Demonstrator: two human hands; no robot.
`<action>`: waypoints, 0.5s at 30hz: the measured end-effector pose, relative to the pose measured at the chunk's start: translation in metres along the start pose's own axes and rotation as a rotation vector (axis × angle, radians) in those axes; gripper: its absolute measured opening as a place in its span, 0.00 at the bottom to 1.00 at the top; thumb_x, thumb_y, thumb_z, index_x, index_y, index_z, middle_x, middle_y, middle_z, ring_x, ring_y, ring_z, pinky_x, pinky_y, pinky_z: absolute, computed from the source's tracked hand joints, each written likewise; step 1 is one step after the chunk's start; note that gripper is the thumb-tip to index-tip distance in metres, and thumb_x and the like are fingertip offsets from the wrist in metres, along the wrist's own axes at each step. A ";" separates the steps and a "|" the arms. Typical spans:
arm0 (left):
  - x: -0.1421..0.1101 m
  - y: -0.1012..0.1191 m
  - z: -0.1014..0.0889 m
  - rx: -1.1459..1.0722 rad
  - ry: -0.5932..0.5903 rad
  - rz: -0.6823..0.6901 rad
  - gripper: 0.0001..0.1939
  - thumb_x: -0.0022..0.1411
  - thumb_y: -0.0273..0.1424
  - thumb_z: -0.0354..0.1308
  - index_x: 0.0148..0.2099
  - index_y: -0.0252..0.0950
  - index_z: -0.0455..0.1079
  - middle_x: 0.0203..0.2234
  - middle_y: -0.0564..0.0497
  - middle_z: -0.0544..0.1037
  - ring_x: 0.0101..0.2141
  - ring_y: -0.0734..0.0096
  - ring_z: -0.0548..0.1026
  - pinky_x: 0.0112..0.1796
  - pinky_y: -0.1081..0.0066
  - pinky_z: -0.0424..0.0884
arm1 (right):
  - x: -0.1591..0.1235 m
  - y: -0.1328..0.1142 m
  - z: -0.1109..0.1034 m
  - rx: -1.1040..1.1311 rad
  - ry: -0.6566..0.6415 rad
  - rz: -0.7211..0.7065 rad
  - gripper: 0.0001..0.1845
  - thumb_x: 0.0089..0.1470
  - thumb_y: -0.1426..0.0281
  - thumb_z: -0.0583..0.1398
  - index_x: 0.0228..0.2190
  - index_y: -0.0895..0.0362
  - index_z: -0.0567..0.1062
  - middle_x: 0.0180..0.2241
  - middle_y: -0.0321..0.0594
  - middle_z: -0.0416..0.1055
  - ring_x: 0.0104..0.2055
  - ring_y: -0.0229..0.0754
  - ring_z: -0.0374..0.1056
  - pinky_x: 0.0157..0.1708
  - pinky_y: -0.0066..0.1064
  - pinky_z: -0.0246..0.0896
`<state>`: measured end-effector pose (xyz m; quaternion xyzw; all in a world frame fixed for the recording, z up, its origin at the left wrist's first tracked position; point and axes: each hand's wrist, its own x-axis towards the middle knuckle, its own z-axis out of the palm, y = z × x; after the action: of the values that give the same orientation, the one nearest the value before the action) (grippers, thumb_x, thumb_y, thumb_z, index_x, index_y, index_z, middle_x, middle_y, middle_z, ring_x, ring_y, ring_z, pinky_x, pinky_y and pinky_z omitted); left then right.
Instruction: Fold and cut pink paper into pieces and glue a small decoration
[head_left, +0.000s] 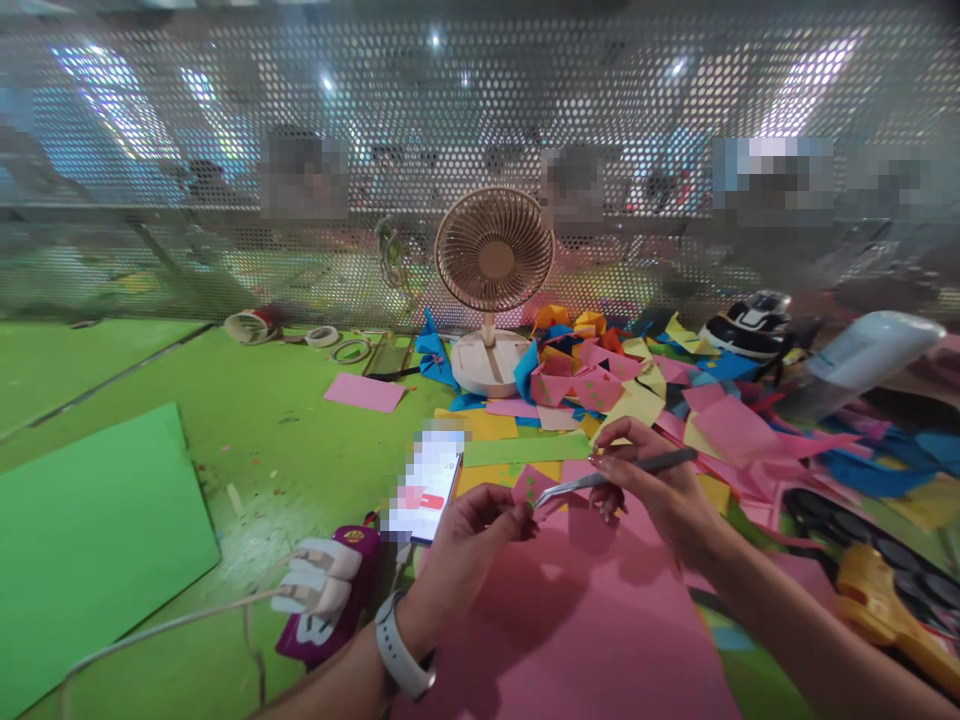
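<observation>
My left hand [487, 530] pinches a small pink paper piece [534, 482] dotted with green spots. In my right hand [652, 485] is a pair of metal tweezers [581, 484], held like a pen. Their bent tips reach the pink piece beside my left fingertips; whether they grip anything there is too small to tell. Beneath both hands lies a large pink paper sheet [592, 620]. A strip of light green paper [525, 449] stretches behind my fingers. Just left of my left hand, a phone [427, 490] with a lit screen lies flat.
A desk fan [495, 262] stands against the perforated metal screen [345, 250]. Coloured paper scraps [739, 425] heap up at right, near a yellow tool [874, 595]. White plugs [319, 575] sit in a purple power strip [358, 560]. A green sheet [97, 540] lies left.
</observation>
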<state>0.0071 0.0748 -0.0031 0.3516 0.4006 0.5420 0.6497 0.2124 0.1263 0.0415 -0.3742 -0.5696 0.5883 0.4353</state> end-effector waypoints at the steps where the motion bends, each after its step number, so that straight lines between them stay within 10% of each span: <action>1: 0.000 0.001 0.000 0.001 0.001 0.005 0.10 0.51 0.33 0.67 0.33 0.33 0.73 0.24 0.52 0.77 0.26 0.74 0.73 0.33 0.72 0.69 | 0.000 -0.001 -0.001 0.000 0.018 -0.021 0.10 0.54 0.65 0.61 0.34 0.55 0.66 0.19 0.34 0.73 0.18 0.35 0.67 0.18 0.23 0.61; 6: 0.000 0.002 -0.001 0.011 0.004 0.031 0.08 0.52 0.32 0.66 0.33 0.33 0.73 0.25 0.52 0.77 0.27 0.74 0.73 0.33 0.72 0.69 | 0.003 0.000 -0.003 -0.034 0.104 -0.138 0.13 0.59 0.60 0.55 0.43 0.53 0.65 0.26 0.37 0.75 0.24 0.38 0.71 0.24 0.27 0.64; 15: -0.003 0.002 0.002 0.062 0.014 0.078 0.07 0.52 0.32 0.66 0.32 0.33 0.74 0.26 0.52 0.76 0.28 0.75 0.71 0.34 0.72 0.67 | 0.000 0.014 0.012 -0.512 -0.186 -0.171 0.12 0.56 0.62 0.59 0.41 0.53 0.71 0.36 0.38 0.72 0.40 0.42 0.68 0.40 0.32 0.62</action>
<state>0.0083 0.0722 -0.0002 0.3832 0.4077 0.5568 0.6140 0.2001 0.1222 0.0281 -0.3668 -0.7667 0.4182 0.3206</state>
